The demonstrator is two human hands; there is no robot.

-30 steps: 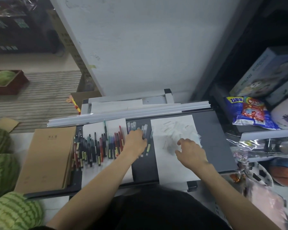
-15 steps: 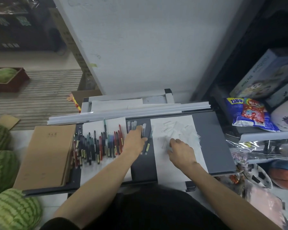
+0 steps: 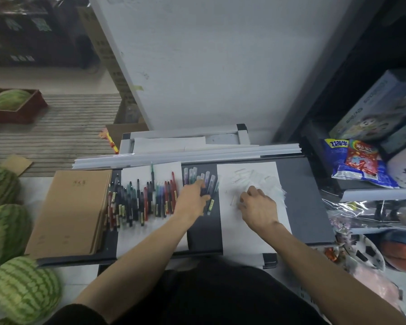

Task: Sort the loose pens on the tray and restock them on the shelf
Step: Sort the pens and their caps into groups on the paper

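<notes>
A dark grey tray [image 3: 302, 198] holds two white sheets. On the left sheet lies a row of several coloured pens [image 3: 141, 200]. Between the sheets lie several clear-capped pens [image 3: 189, 175], and my left hand [image 3: 192, 199] grips a few of them between thumb and fingers. On the right sheet is a loose pile of white translucent pens [image 3: 256, 175]. My right hand [image 3: 259, 206] rests at the near edge of that pile, knuckles up and fingers curled under. What those fingers hold is hidden.
A stack of brown notebooks [image 3: 73, 212] covers the tray's left end, and white strips [image 3: 185, 156] lie along its far edge. Watermelons [image 3: 21, 289] sit on the floor at left. Shelves at right hold snack bags [image 3: 356, 160], boxes and balls [image 3: 401, 252].
My right hand has moved left along the near edge of the white pile. My left hand has stayed on the clear-capped pens.
</notes>
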